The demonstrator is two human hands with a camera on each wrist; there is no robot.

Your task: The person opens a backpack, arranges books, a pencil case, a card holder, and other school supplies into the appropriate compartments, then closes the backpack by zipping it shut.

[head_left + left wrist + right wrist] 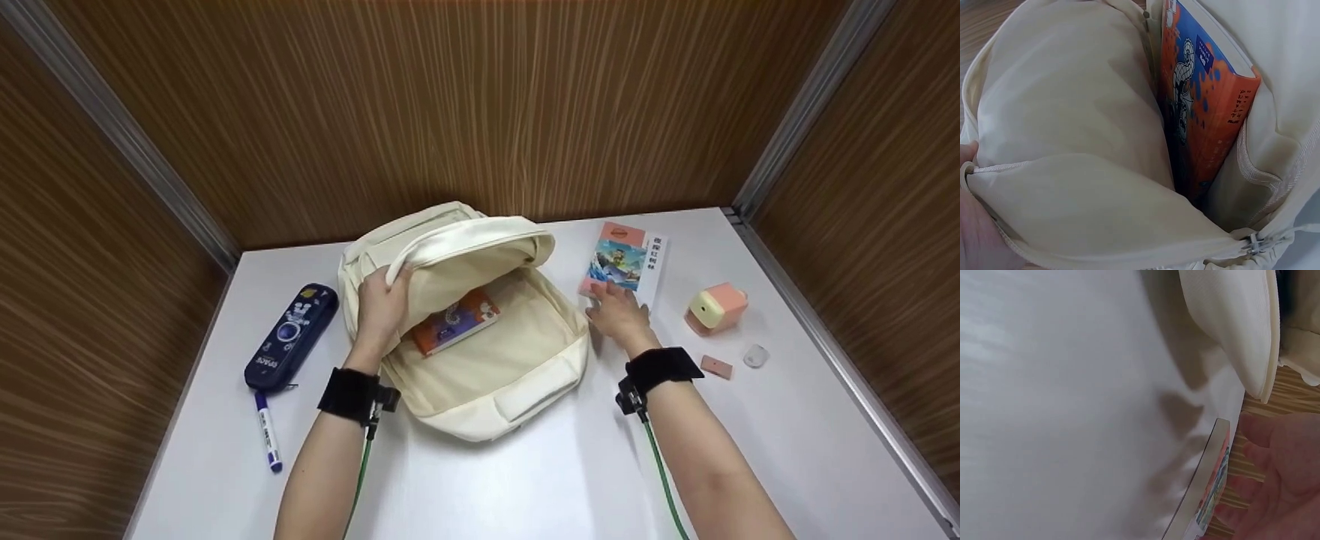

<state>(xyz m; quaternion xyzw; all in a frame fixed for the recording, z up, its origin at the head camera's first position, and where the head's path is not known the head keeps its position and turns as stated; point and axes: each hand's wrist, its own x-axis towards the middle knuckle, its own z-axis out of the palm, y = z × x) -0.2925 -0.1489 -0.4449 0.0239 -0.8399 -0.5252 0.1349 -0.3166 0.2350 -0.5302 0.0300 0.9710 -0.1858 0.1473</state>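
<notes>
I have the cream backpack (pixel 536 330) in the middle of the tabletop (pixel 517 491), unzipped, its front flap (pixel 491 238) lifted by the left hand (pixel 384 306), which grips the edge between thumb and fingers. Inside, partly under that flap, I see an orange-and-purple book (pixel 454 322); my left wrist view shows its orange spine and a pale drawing of a creature on the cover, with a metal zipper slider (pixel 1253 244) near the bag's rim.

Just right of the backpack, an illustrated paperback (pixel 619 259) lies on the tabletop, pink and blue on its cover with a white strip of dark characters. The right hand (pixel 621 319) is at its near end, fingers loosely spread and gripping nothing; from my two angles I can't quite tell whether the fingertips touch the cover.

Farther right I have a pink-and-yellow pencil sharpener (pixel 716 307), with a small pink eraser (pixel 716 367) and a clear lump (pixel 756 356) nearer the person. On the left side a navy space-print pencil case (pixel 291 337) lies at a slant, a blue-and-white marker (pixel 268 433) at its near end. Wood-grain panels (pixel 375 112) wall the tabletop in.
</notes>
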